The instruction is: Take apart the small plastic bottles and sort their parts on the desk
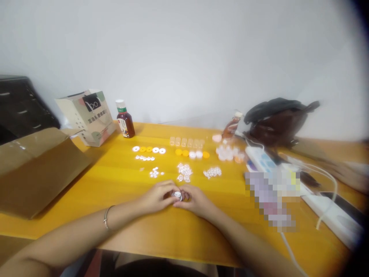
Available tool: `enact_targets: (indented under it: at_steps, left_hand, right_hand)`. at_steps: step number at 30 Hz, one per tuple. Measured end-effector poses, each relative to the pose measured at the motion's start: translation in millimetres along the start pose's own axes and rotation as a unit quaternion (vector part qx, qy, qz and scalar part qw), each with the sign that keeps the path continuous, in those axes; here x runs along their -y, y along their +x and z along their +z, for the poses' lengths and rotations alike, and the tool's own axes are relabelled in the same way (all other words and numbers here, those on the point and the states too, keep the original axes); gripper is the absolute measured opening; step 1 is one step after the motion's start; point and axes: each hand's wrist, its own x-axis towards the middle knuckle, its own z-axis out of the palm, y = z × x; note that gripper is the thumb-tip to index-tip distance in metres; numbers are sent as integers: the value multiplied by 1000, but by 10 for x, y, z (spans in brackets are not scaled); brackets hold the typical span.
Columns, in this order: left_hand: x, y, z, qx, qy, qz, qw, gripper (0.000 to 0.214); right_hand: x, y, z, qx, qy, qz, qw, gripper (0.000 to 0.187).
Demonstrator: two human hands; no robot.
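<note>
Low over the near part of the table, my left hand (pixel 158 197) and my right hand (pixel 197 199) meet with fingers curled round a small round white plastic part (pixel 177 195). Both hands touch it; its details are blurred. Just beyond lie small white discs (pixel 155 173), white spoked wheels (pixel 184 172) and a second cluster of white openwork pieces (pixel 212 172). Farther back are a row of white and yellow rings (pixel 149 149), a row of yellow and white round caps (pixel 192 154), clear cups (pixel 184 142) and a group of translucent round pieces (pixel 229 152).
A cardboard box (pixel 43 173), a paper bag (pixel 89 119) and a dark red bottle (pixel 125 121) stand left. At right are a tilted bottle (pixel 231 127), a dark bag (pixel 276 123), a white power strip (pixel 261 161), cables and what looks like another person's arm (pixel 343 173).
</note>
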Motion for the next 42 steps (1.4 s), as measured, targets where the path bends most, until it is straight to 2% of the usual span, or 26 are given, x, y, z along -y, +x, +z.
enact_targets:
  at_steps: [4,7,9,12,15,19,21,25,29,37,42]
  left_hand:
    - [-34,-32,34,-34,58,33,997,18]
    - [-69,-12,51,-132,21,-5,991,17]
    - [-88,16,48,-160,-2,-12,987,16]
    - [-76,54,37,-130,-29,-5,991,14]
    - [-20,78,30,-157,-48,-50,985,16]
    - [22,87,40,-188,-93,-99,973,21]
    - [12,86,52,-191,-117,-105,969,22]
    - [-16,87,69,-195,-163,-101,962,22]
    - [-18,110,55,-202,-196,-87,956,22]
    - [-13,199,-71,-201,-209,-40,956,22]
    - [28,182,-114,-219,-175,-1,960,20]
  right_hand:
    - [-8,-1,3,11,-12,-22,1000,22]
    - [-22,-1,18,8,-21,-23,999,21]
    - [-30,-1,27,5,-15,-20,1000,21]
    - [-34,-1,16,8,6,-13,1000,21]
    - [-21,1,-40,12,50,15,999,25]
    - [35,19,-127,-75,161,79,981,43]
    - [77,33,-131,-93,210,85,970,36]
    - [141,53,-54,-67,301,81,948,25]
    - [141,79,-9,-90,332,92,934,22]
    - [183,214,-120,-80,368,67,924,16]
    - [179,286,-66,-86,413,58,905,16]
